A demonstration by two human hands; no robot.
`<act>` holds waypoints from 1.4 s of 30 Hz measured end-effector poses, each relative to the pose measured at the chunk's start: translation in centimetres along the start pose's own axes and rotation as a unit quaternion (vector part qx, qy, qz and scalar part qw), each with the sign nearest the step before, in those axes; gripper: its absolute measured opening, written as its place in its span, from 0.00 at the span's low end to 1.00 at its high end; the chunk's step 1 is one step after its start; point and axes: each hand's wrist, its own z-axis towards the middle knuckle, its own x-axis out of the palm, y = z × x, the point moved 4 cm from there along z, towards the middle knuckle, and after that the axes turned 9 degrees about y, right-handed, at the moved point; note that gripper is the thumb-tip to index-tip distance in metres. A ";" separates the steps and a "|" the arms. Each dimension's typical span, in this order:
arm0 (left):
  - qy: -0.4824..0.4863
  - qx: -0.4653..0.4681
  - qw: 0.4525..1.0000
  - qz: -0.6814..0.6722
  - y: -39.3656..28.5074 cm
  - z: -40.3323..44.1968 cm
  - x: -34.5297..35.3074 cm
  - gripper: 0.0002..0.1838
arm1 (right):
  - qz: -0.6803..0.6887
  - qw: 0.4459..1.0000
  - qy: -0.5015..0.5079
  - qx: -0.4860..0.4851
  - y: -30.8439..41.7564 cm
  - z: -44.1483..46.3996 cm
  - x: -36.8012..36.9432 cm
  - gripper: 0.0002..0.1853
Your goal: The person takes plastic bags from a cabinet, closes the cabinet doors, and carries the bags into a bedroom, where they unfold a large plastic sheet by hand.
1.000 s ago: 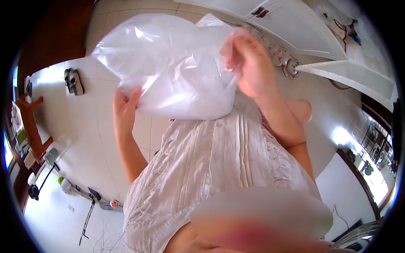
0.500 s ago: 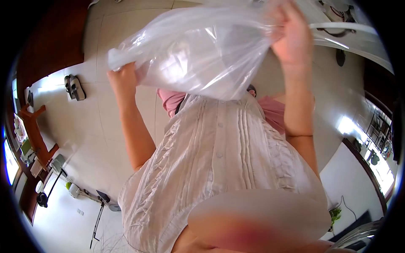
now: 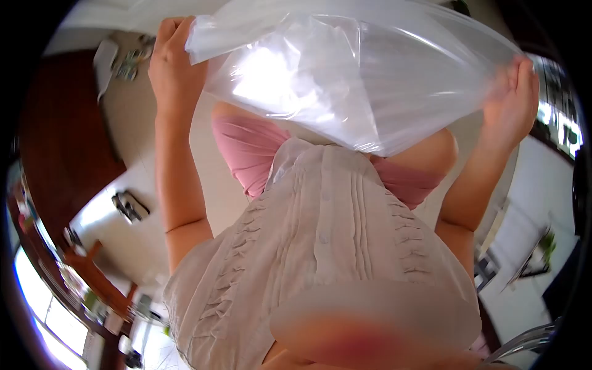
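A large clear plastic bag (image 3: 320, 74) is stretched wide between my two hands, above my lap at the top of the view. My left hand (image 3: 176, 61) grips its bunched left edge, fingers closed round the plastic. On the other side my right hand (image 3: 513, 98) pinches the right edge, with its fingertips partly behind the film. Light glares off the middle of the bag, and its lower corner hangs near my knees.
Dark shoes (image 3: 131, 206) lie on the tiled floor at the left. A dark brown wooden surface (image 3: 68, 117) stands at the upper left, a wooden stand (image 3: 102, 283) below it. A potted plant (image 3: 546, 246) is at the right.
The bag has been pulled out wider and raised. My right hand has moved right and slightly down, my left hand up. The surroundings have shifted as the camera turned; the pink-clothed legs show more.
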 end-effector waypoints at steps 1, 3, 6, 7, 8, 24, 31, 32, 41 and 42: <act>-0.004 0.057 0.998 0.005 -1.1 1.1 1.2 0.14 | -0.010 1.000 -0.024 -0.004 0.0 0.1 -1.7 0.10; -0.005 0.126 0.992 -0.002 -2.7 2.6 3.8 0.11 | -0.039 0.995 -0.067 0.063 -1.2 0.9 -5.6 0.13; -0.024 0.279 0.960 0.028 -5.1 3.2 6.9 0.12 | -0.086 0.989 -0.068 0.097 -5.0 3.2 -12.4 0.13; 0.035 0.269 0.962 -0.034 -5.7 3.0 8.1 0.13 | -0.103 0.988 -0.034 0.114 -5.6 3.1 -13.5 0.15; 0.097 0.256 0.957 -0.093 -6.4 2.5 9.2 0.14 | -0.102 0.987 -0.044 0.116 -6.3 2.4 -14.6 0.15; 0.191 0.201 0.959 -0.050 -24.5 -7.9 24.0 0.19 | -0.479 0.807 0.343 0.036 -30.7 -5.0 -21.9 0.13; 0.164 0.218 0.954 0.122 -27.5 -12.2 26.6 0.25 | -0.365 0.922 -0.056 -0.116 -27.7 -3.0 -32.3 0.14; 0.150 0.211 0.960 0.111 -27.4 -12.6 26.7 0.25 | -0.366 0.922 -0.061 -0.113 -27.6 -2.9 -33.8 0.14; 0.060 0.217 0.972 0.061 -22.8 -15.8 24.4 0.23 | -0.039 0.925 -0.236 0.295 -34.9 -3.4 -45.9 0.10; 0.066 0.152 0.986 0.007 -20.3 -16.2 23.8 0.23 | -0.065 0.925 -0.239 0.288 -36.5 -3.9 -48.2 0.10</act>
